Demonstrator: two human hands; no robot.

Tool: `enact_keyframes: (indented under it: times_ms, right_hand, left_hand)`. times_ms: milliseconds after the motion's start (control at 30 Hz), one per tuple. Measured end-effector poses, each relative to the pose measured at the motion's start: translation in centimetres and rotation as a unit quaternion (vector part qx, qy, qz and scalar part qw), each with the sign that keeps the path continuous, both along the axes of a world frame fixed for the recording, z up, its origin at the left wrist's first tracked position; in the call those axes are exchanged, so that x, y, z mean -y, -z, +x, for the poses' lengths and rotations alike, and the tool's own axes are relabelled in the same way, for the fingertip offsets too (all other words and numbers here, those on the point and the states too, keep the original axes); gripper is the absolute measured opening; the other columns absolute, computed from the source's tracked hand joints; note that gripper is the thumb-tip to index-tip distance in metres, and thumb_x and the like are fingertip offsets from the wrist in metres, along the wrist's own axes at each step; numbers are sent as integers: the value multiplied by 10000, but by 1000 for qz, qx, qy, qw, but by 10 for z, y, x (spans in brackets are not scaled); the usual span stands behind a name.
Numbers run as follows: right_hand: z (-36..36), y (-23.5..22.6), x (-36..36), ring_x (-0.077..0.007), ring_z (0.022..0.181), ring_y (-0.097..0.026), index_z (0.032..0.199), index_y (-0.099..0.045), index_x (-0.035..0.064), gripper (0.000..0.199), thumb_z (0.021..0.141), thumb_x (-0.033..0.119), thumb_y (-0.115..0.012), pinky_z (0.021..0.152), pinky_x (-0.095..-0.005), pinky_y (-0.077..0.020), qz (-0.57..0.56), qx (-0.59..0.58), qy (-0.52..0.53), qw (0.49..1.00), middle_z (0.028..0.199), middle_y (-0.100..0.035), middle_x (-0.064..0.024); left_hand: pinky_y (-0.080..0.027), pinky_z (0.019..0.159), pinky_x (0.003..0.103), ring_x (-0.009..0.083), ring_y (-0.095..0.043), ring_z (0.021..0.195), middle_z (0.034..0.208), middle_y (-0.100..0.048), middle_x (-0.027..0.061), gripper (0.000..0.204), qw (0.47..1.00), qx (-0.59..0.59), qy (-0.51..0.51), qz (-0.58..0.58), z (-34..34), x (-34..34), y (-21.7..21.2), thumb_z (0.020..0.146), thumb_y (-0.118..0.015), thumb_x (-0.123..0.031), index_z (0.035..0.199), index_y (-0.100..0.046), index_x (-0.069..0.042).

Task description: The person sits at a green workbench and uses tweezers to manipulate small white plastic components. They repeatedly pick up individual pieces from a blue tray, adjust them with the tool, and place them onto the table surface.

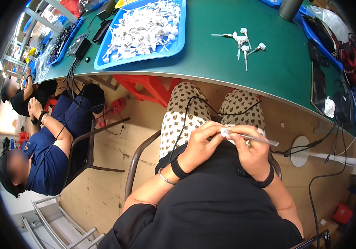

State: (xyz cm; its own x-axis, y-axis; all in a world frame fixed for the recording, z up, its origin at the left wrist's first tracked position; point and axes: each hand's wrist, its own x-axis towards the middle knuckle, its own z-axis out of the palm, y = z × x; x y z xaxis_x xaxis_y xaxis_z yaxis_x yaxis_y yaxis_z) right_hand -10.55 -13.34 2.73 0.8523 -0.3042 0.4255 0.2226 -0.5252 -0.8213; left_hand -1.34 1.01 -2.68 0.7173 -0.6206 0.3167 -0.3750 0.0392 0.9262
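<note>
Over my lap, my left hand (pixel 200 146) pinches the white head of a small pump nozzle (pixel 224 132) between thumb and fingertips. My right hand (pixel 252 154) is closed on the same piece from the other side. A clear thin tube (pixel 265 140) runs out past the right fingers, pointing right. Where the tube meets the head is hidden by my fingers. On the green table (pixel 211 54) ahead lies a small group of similar white pump nozzles (pixel 243 41) with thin stems. A blue tray (pixel 140 61) to their left holds a heap of more such white pieces (pixel 142 31).
A phone-like dark slab (pixel 318 87), a crumpled white tissue (pixel 329 107) and a blue tray of bags (pixel 321 37) are at the right. Cables hang off both table sides. A seated co-worker (pixel 47 153) is at my left. A red stool (pixel 144 86) stands under the table.
</note>
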Motion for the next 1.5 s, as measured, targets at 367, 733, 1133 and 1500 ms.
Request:
enact_keyframes:
  times_ms: [367, 733, 1133, 1500]
  right_hand:
    - [-1, 5, 5, -151, 835, -735, 1084, -652, -53, 152, 991, 64, -683, 757, -274, -603, 219, -17, 4, 976, 949, -740, -115]
    - [-1, 4, 5, -142, 849, -721, 1094, -632, -50, 150, 1005, 66, -664, 773, -267, -599, 278, -27, -3, 960, 982, -717, -101]
    - [-1, 4, 7, -130, 852, -710, 1092, -636, -36, 141, 1016, 81, -652, 766, -267, -593, 295, -37, 4, 955, 997, -714, -94]
    - [2, 12, 17, -177, 1018, -686, 1093, -647, -9, 135, 1024, 106, -635, 881, -308, -538, 208, -65, 45, 975, 1090, -713, -106]
  left_hand:
    - [-604, 768, 289, 174, -727, 876, 1005, -724, 108, 103, 989, -141, 15, -40, 0, 0, -2, 961, -684, -5, 1040, -739, 29]
    - [-603, 728, 258, 125, -713, 810, 946, -714, 71, 435, 969, -243, 28, -21, -2, -3, -12, 981, -663, 4, 1404, -573, -42]
    - [-576, 679, 238, 103, -687, 756, 954, -706, 62, 323, 987, -159, -4, -20, -4, -2, -5, 969, -664, 29, 1286, -690, -31]
    - [-603, 733, 262, 139, -712, 802, 993, -708, 104, 403, 990, -125, -21, -53, -7, 0, 1, 959, -680, 35, 1338, -548, 1]
